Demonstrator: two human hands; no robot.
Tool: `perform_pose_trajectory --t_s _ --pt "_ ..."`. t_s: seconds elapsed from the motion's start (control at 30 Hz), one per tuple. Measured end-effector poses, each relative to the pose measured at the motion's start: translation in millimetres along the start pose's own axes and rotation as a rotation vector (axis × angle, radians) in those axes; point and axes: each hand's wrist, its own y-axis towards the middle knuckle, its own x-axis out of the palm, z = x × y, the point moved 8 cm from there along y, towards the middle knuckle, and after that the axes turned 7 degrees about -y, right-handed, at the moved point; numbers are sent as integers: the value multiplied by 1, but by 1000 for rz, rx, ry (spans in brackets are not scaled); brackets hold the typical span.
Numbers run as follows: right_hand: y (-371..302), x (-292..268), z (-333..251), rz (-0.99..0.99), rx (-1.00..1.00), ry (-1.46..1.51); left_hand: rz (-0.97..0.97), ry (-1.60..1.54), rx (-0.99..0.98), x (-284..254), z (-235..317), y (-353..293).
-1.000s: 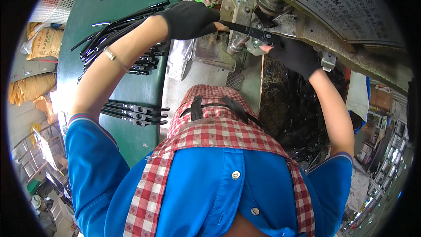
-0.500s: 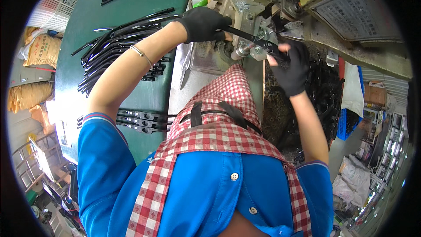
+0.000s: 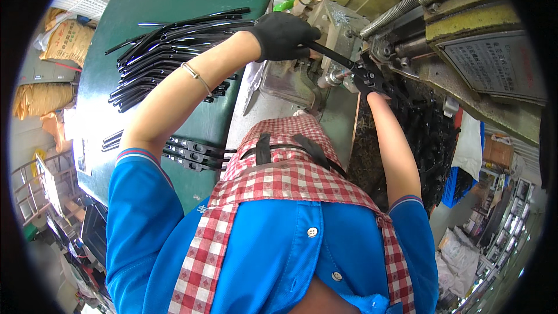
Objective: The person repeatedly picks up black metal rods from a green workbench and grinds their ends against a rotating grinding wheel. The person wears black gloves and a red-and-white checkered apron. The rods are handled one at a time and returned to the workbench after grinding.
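Observation:
My left hand point(image 3: 285, 36), in a black glove, is closed round one end of a black wiper arm point(image 3: 337, 56). The arm slants down to the right across the metal fixture of a machine point(image 3: 331, 78), and its wider jointed head point(image 3: 367, 74) lies just beyond that fixture. My right hand point(image 3: 383, 86), gloved in black too, is beside this head. It blends into the dark parts behind it, so its fingers are hidden.
Bent black wiper arms lie in piles point(image 3: 174, 52) on the green table point(image 3: 215, 119) at left. More jointed pieces point(image 3: 195, 154) lie nearer. A heap of black parts point(image 3: 430, 145) fills the right side. Machine body point(image 3: 465, 17) and spring point(image 3: 418, 0) overhang at upper right.
My right hand's fingertips, seen earlier at the wiper arm's head, no longer show, and the hand now lies beside it. My left hand keeps its hold. The whole view has shifted slightly.

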Motion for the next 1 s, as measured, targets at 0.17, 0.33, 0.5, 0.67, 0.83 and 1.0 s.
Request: perform_pose_trajectory --t_s 0.17,0.33,0.5,0.67,0.83,1.0 --pt "4 -5 -25 116 -76 -196 236 -66 214 -2 22 1" --pt "7 6 -22 96 -9 -196 169 -188 -14 -4 37 -26" --pt "4 10 -9 20 96 -184 49 -254 -151 42 4 -147" --pt "2 19 12 110 101 16 -21 -63 -652 70 -74 -294" --pt "7 35 24 239 -5 213 507 60 -1158 84 -104 -436" --pt "-6 8 41 356 -60 550 505 169 -1058 70 -99 -392"
